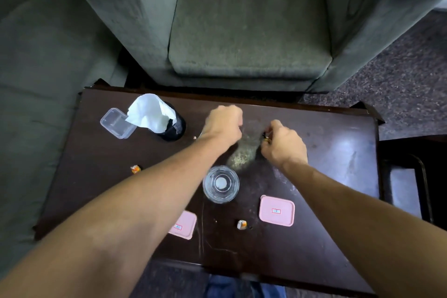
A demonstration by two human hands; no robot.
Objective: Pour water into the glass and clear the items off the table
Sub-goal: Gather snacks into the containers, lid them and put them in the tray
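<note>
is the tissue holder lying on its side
No, the black mesh tissue holder stands upright on the table, white tissue sticking out of its top.

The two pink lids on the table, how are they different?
The pink rectangular plastic lid near the right forearm lies fully in view, while the pink rectangular plastic lid near the left forearm is partly hidden under that arm. The right one sits nearer the right end of the dark wooden table, the left one nearer the front edge. Both lie flat, have rounded corners and carry a small red-bordered label.
</note>
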